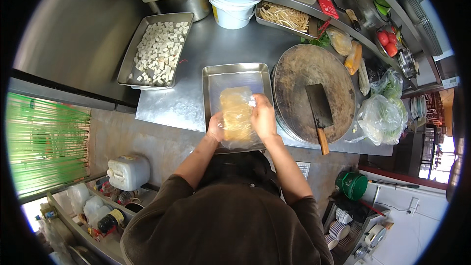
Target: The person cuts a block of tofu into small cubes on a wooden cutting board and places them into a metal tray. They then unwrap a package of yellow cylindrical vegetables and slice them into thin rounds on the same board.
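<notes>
Between my two hands is a clear plastic bag (236, 115) with a yellowish-tan food inside; its exact kind I cannot make out. My left hand (215, 126) grips the bag's lower left side. Its right edge is in my right hand (264, 116), fingers closed near the upper corner. Beneath the bag lies a rectangular metal tray (235, 70), its far part bare. Close to my right hand stands a round wooden chopping block (299, 76). A cleaver (320, 105) with a wooden handle rests on it, the handle jutting over the near edge.
A metal tray of white tofu cubes (159, 51) stands at the left. Along the back are a white bucket (233, 12) and a tray of pale strips (284, 17). Bagged greens (385, 108) lie right of the block. A shelf (294, 5) with plastic tubs overhangs the counter.
</notes>
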Motion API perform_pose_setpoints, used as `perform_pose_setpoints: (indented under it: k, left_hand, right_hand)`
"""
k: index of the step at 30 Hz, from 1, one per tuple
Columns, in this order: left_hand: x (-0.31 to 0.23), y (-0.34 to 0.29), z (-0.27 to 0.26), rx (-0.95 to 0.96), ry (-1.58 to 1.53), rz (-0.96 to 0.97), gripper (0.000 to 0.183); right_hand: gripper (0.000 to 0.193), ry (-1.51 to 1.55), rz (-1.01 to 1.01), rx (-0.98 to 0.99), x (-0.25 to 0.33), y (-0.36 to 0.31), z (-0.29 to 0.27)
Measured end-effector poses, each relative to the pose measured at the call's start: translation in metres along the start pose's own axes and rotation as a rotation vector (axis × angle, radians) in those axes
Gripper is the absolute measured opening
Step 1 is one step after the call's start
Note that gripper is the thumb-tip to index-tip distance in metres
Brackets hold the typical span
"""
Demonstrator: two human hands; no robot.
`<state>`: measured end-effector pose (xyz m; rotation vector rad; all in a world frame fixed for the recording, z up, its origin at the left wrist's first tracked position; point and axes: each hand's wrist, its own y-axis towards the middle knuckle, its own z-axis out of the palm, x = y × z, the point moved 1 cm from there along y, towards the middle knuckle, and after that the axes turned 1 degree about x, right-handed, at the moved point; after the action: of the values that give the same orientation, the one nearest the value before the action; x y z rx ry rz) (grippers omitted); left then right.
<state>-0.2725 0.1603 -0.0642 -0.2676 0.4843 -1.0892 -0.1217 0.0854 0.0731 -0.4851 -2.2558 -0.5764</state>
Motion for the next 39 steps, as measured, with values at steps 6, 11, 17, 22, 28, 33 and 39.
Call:
perform_pose_setpoints:
  k: [6,11,17,22,28,33,39]
  left_hand:
    - [-0.026,-0.004,0.003,-0.250,1.177,0.627,0.069]
    - [-0.051,-0.024,0.141,0.389,1.837,0.680,0.056]
    - [-0.067,0.022,0.120,0.516,1.369,0.163,0.009]
    - [-0.074,0.026,0.113,0.422,0.936,0.135,0.023]
    - [-0.050,0.004,0.140,0.349,1.524,0.342,0.015]
    - [-0.067,-0.009,0.138,0.435,1.972,0.726,0.033]
    - [-0.059,-0.021,0.151,0.557,2.131,0.921,0.034]
  right_hand:
    - [0.037,-0.032,-0.012,0.236,-0.001,-0.016,-0.010]
    - [0.043,0.017,-0.006,0.216,0.012,-0.028,-0.037]
    - [0.029,0.082,0.244,0.122,0.016,-0.042,-0.076]
    - [0.027,-0.089,0.148,0.094,0.032,-0.047,-0.092]
    - [0.041,-0.104,-0.056,0.159,0.059,-0.007,-0.067]
    - [0.045,-0.193,0.372,0.340,0.004,0.024,-0.020]
    - [0.034,0.001,0.176,0.710,-0.038,0.030,0.015]
